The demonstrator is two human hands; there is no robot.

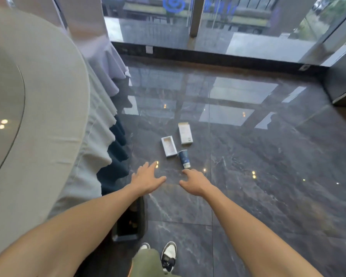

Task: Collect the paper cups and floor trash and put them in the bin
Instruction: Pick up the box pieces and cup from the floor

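Observation:
A dark blue paper cup [184, 158] lies on its side on the dark marble floor. Just left of it rests a small open white box tray [169, 146], and behind it a white box sleeve [185, 133]. My right hand [195, 182] reaches out, fingers apart and empty, its fingertips just short of the cup's base. My left hand [148, 177] is stretched forward beside it, open and empty, below the tray. A dark rectangular bin [128, 234] stands on the floor under my left forearm, partly hidden by it.
A round table with a pale draped cloth [54, 136] fills the left side, a glass turntable on top. A second draped table [106, 56] stands behind. Glass doors and a raised sill [208, 56] close off the far side. My shoes [168, 254] show at the bottom.

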